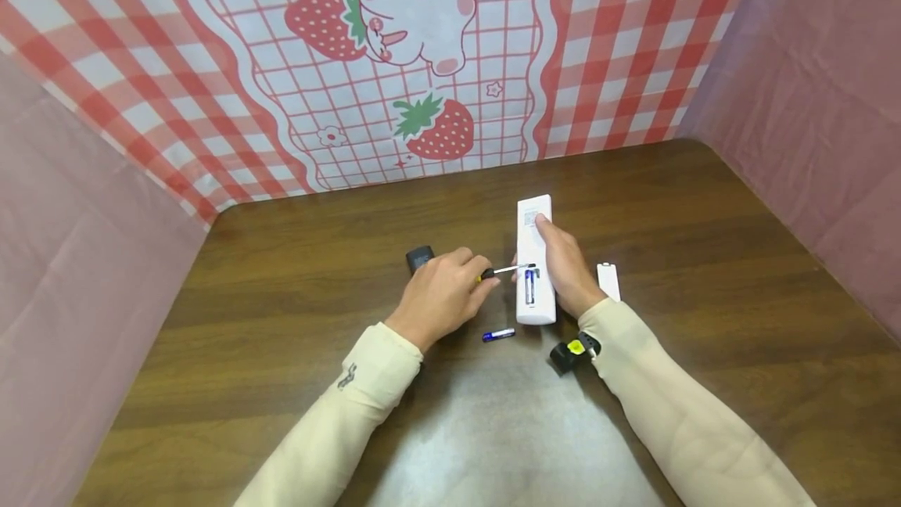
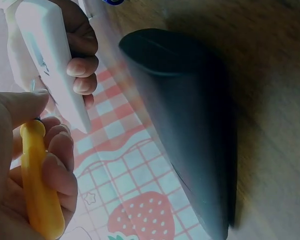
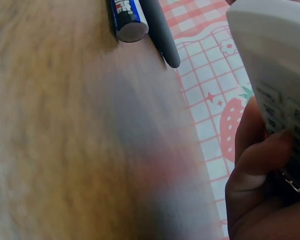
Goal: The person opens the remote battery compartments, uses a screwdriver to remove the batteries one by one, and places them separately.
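Note:
My right hand (image 1: 568,268) grips a white remote control (image 1: 526,245), its back turned up and its battery bay open. One blue and white battery (image 1: 529,289) lies in the bay. In the right wrist view the remote's buttons (image 3: 275,110) face the fingers. My left hand (image 1: 443,294) holds a screwdriver by its yellow handle (image 2: 41,192), the thumb laid along its neck. The metal shaft (image 1: 508,268) points right, its tip over the bay's upper end. A second battery (image 1: 498,335) lies on the table between the hands.
A dark remote-like object (image 1: 419,258) lies beyond the left hand and looms large in the left wrist view. The white battery cover (image 1: 608,281) rests right of the right hand. A black wrist camera (image 1: 567,354) sits at the right cuff. Patterned cloth (image 1: 436,69) hangs behind the table.

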Motion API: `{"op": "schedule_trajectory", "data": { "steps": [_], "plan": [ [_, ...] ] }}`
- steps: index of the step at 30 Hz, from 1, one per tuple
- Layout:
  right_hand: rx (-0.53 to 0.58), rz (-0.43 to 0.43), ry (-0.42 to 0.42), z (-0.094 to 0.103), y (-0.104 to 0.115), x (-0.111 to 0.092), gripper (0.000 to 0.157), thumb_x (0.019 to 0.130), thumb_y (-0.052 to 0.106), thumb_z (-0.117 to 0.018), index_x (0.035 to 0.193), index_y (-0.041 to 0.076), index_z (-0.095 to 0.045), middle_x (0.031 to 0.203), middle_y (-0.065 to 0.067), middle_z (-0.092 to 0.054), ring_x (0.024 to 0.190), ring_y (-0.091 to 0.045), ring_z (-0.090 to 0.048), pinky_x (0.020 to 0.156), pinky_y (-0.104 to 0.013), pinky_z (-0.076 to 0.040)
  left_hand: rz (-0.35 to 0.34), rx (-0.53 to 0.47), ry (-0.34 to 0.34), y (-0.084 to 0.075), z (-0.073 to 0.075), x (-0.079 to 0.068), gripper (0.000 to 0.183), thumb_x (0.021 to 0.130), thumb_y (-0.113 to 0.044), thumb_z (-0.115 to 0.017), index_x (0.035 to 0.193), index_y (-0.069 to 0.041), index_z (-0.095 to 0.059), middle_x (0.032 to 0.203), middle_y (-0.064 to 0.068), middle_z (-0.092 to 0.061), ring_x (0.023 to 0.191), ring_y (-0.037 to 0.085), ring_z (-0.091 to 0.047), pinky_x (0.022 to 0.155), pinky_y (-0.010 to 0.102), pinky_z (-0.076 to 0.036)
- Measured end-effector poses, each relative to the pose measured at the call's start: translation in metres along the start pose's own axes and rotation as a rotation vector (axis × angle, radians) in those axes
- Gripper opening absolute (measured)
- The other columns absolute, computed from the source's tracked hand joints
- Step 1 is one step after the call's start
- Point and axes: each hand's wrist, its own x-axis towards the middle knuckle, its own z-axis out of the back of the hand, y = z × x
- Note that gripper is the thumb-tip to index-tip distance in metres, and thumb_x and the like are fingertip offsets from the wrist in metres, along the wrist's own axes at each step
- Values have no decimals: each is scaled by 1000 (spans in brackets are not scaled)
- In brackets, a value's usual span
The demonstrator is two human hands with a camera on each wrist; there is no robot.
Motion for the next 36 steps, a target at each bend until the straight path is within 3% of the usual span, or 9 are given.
{"op": "schedule_trajectory", "data": {
  "steps": [9,23,29,36],
  "plan": [
    [18,-2,-1,0,-1,0,50,107,49,-35,117,2,-47,77,-11,-60,61,-19,-63,58,-35,-56,9,16,36,1,-4,-3,28,100,-32,-63,101,-7,-74,88,5,-66,73,20,-66,66,34,-54],
    [-7,11,12,0,-2,0,50,107,49,-34,112,1,-49,75,-11,-60,56,-20,-61,56,-35,-55,-5,56,19,-1,-4,-3,24,100,-29,-63,105,-9,-75,85,4,-62,70,20,-63,62,35,-53],
    [-31,3,12,-1,-2,0,54,107,49,-33,119,-2,-48,78,-13,-59,59,-22,-62,59,-37,-56,-34,127,-30,-1,-3,0,21,99,-29,-64,101,-12,-77,80,2,-60,65,17,-60,52,31,-49],
    [-42,0,1,-1,-1,-1,55,107,49,-33,120,-3,-47,78,-13,-59,58,-21,-62,58,-36,-56,-71,158,-55,-2,-1,5,19,99,-27,-65,93,-12,-77,75,1,-57,59,14,-56,49,28,-48]
  ]
}}
